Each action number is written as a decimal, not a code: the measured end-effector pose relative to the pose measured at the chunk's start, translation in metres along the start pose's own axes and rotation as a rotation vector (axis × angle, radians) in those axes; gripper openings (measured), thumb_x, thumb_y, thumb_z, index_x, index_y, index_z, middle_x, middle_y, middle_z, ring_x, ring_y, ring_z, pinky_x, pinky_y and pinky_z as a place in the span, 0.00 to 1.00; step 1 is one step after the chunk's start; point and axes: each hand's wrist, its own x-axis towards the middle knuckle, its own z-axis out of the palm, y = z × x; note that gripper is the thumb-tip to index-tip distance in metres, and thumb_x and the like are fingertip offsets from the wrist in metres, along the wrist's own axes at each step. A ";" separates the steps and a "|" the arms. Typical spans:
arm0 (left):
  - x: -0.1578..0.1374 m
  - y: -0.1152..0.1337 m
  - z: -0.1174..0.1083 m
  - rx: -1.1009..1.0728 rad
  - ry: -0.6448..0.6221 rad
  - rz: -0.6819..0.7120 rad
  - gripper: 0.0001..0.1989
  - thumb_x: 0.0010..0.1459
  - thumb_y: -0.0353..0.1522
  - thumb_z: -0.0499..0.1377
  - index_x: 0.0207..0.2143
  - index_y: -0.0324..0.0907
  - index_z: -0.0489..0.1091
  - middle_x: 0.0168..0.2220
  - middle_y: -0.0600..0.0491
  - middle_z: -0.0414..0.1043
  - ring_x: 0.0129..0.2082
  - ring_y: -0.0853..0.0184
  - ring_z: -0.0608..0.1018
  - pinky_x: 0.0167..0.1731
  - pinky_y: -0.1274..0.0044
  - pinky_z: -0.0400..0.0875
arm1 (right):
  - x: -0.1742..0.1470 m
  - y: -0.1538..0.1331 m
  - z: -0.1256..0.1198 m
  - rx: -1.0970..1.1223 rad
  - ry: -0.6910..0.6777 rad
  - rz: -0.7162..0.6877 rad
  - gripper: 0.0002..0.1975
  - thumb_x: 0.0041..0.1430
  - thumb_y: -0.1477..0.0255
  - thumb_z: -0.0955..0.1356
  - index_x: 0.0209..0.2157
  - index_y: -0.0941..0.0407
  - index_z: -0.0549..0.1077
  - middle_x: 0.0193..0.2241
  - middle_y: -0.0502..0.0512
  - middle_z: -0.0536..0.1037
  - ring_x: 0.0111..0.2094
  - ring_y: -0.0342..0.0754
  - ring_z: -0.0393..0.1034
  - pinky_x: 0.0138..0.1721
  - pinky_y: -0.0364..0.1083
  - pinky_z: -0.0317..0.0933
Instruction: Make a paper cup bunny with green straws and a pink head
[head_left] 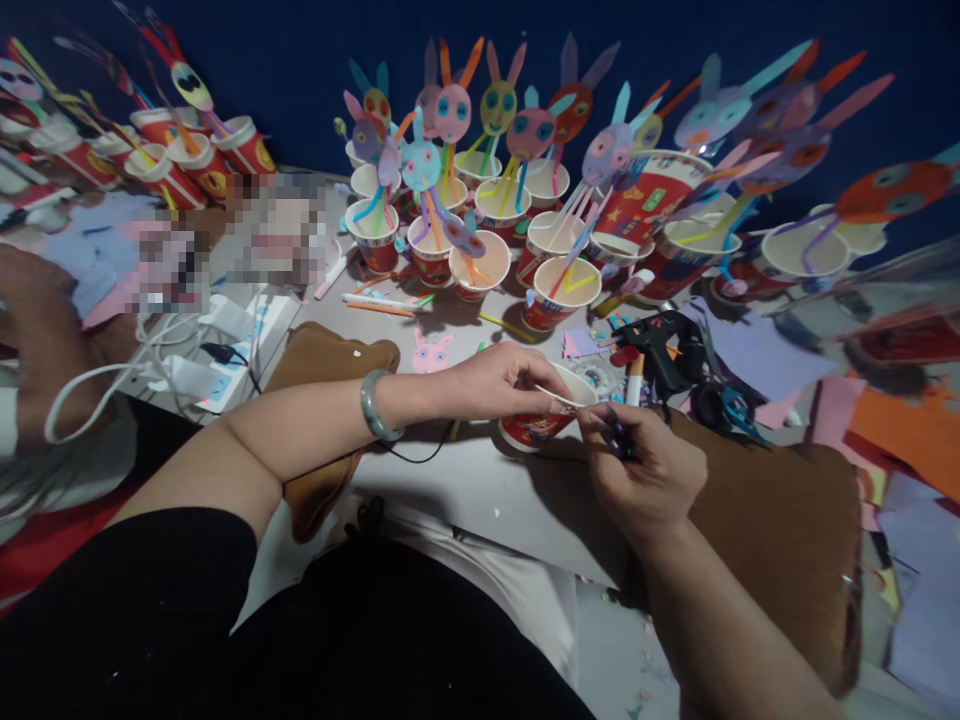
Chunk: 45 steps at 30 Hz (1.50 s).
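A red paper cup (536, 430) with a white rim stands on the table in front of me. My left hand (510, 382), a jade-like bangle on its wrist, pinches the cup near its rim. At the right side of that rim, my right hand (649, 465) is closed around a small dark purple tool, which looks like scissors (619, 436); its tip is hidden by fingers and cup. Behind my left wrist lies a pink paper rabbit face (432, 352). Just past the cup are a glue stick (635, 380) and a black glue gun (660, 350).
Several finished cups with paper rabbit heads, like this front cup (555, 295), crowd the back. Brown cushions (765, 530) lie at both sides. A power strip (247, 350) with white cables is left, near another person's arm (45, 330). Coloured paper (911, 435) is piled right.
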 end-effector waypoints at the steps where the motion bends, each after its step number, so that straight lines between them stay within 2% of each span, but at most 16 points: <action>1: 0.000 0.001 0.000 -0.027 -0.002 -0.024 0.05 0.54 0.28 0.67 0.34 0.37 0.81 0.33 0.51 0.80 0.34 0.72 0.78 0.38 0.81 0.70 | -0.001 0.000 0.000 -0.004 0.011 -0.004 0.04 0.61 0.66 0.71 0.35 0.52 0.77 0.25 0.50 0.80 0.22 0.45 0.72 0.24 0.43 0.64; 6: 0.001 0.005 -0.008 -0.264 -0.022 -0.163 0.05 0.55 0.28 0.66 0.34 0.36 0.80 0.32 0.53 0.79 0.32 0.74 0.77 0.40 0.79 0.72 | 0.000 0.011 -0.005 0.030 0.081 -0.006 0.10 0.57 0.60 0.74 0.32 0.51 0.76 0.23 0.49 0.79 0.19 0.44 0.68 0.22 0.44 0.62; 9: 0.000 0.005 -0.013 -0.370 -0.008 -0.206 0.04 0.54 0.28 0.66 0.33 0.36 0.79 0.30 0.54 0.78 0.31 0.74 0.77 0.40 0.77 0.73 | 0.006 0.020 -0.010 0.027 0.004 -0.066 0.16 0.57 0.53 0.72 0.33 0.52 0.76 0.20 0.48 0.75 0.18 0.44 0.66 0.21 0.45 0.59; 12: 0.000 0.003 -0.014 -0.430 -0.003 -0.219 0.03 0.55 0.27 0.66 0.33 0.36 0.79 0.29 0.54 0.78 0.29 0.75 0.76 0.39 0.77 0.73 | 0.012 0.022 -0.012 -0.034 -0.068 -0.123 0.15 0.63 0.56 0.68 0.35 0.53 0.77 0.18 0.48 0.73 0.18 0.43 0.65 0.21 0.44 0.56; 17: 0.001 0.003 -0.013 -0.495 0.000 -0.235 0.03 0.54 0.25 0.66 0.33 0.36 0.78 0.30 0.55 0.77 0.28 0.76 0.76 0.41 0.76 0.73 | 0.012 0.019 -0.008 -0.177 -0.111 -0.201 0.14 0.66 0.59 0.67 0.35 0.54 0.77 0.21 0.50 0.76 0.19 0.44 0.66 0.24 0.44 0.56; 21: 0.001 0.006 -0.012 -0.511 0.011 -0.264 0.04 0.54 0.24 0.66 0.34 0.36 0.78 0.30 0.55 0.77 0.30 0.76 0.76 0.43 0.76 0.72 | 0.009 0.022 -0.006 -0.276 -0.069 -0.250 0.15 0.66 0.59 0.67 0.33 0.55 0.77 0.20 0.51 0.75 0.20 0.44 0.66 0.25 0.44 0.55; 27: 0.001 0.003 -0.010 -0.518 -0.005 -0.278 0.03 0.54 0.25 0.66 0.34 0.36 0.78 0.30 0.55 0.77 0.30 0.75 0.76 0.42 0.75 0.72 | 0.006 0.024 -0.007 -0.358 -0.071 -0.225 0.15 0.66 0.59 0.67 0.34 0.55 0.78 0.23 0.53 0.77 0.22 0.44 0.66 0.26 0.44 0.53; 33: 0.001 0.003 -0.010 -0.492 0.000 -0.272 0.03 0.54 0.24 0.65 0.33 0.35 0.77 0.29 0.56 0.76 0.29 0.76 0.75 0.43 0.76 0.71 | 0.009 0.017 -0.007 -0.468 -0.023 -0.332 0.16 0.67 0.60 0.67 0.33 0.57 0.76 0.20 0.51 0.75 0.20 0.42 0.65 0.24 0.43 0.52; 41: 0.000 0.004 -0.009 -0.490 -0.031 -0.293 0.05 0.55 0.24 0.65 0.36 0.36 0.76 0.31 0.56 0.76 0.30 0.76 0.76 0.41 0.77 0.72 | 0.009 0.018 -0.006 -0.398 -0.012 -0.303 0.16 0.68 0.61 0.66 0.31 0.57 0.75 0.20 0.52 0.76 0.20 0.42 0.66 0.25 0.42 0.54; 45: 0.001 0.002 -0.009 -0.471 -0.039 -0.296 0.05 0.55 0.24 0.65 0.36 0.36 0.76 0.31 0.56 0.76 0.31 0.76 0.76 0.41 0.77 0.71 | 0.008 0.021 -0.007 -0.447 -0.054 -0.294 0.16 0.67 0.60 0.67 0.32 0.57 0.76 0.21 0.52 0.75 0.20 0.43 0.64 0.25 0.43 0.52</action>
